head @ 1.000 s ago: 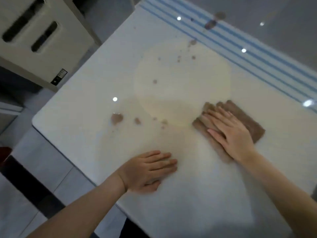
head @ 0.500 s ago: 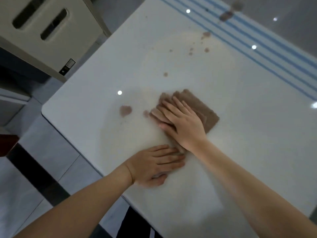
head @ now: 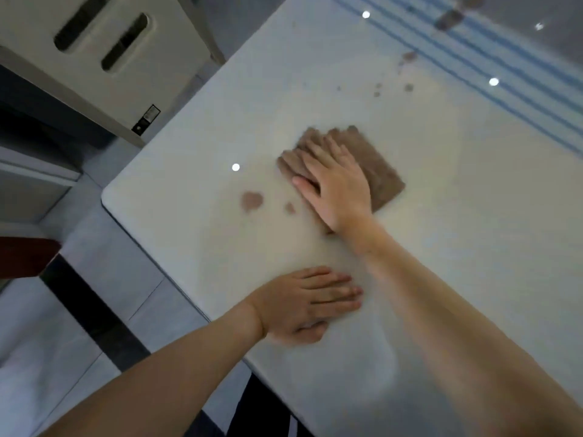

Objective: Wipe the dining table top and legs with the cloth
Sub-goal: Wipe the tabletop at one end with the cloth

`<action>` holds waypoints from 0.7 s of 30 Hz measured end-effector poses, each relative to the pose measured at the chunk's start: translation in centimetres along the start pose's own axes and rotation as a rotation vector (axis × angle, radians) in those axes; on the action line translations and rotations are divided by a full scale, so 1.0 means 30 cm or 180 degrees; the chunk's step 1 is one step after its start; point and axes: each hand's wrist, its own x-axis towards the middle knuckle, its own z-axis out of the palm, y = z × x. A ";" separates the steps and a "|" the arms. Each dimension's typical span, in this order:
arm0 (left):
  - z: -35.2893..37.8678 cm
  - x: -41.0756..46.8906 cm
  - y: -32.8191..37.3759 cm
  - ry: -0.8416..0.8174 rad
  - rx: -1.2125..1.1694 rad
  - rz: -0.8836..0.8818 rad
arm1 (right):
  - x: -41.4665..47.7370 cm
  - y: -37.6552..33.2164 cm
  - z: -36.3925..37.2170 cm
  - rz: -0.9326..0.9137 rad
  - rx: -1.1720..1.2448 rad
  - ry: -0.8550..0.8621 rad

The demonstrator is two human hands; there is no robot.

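A folded brown cloth lies flat on the glossy white table top. My right hand presses on it with straight fingers and covers its left half. My left hand rests flat on the bare table near the front edge, fingers straight and pointing right. A large brown stain and a small one sit just left of the cloth. More brown spots dot the table farther back. No table leg is in sight.
Blue stripes run along the far side of the table. A beige cabinet with two dark slots stands to the far left. Grey floor tiles and a dark strip lie beside the table's rounded corner.
My right hand has slid the cloth leftward across the table, from the right side toward the stains. My left hand has stayed flat in place near the front edge.
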 end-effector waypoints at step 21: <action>0.010 -0.018 0.012 0.0109 -0.0128 -0.0032 | -0.182 0.158 -0.124 -0.0710 0.0130 -0.0527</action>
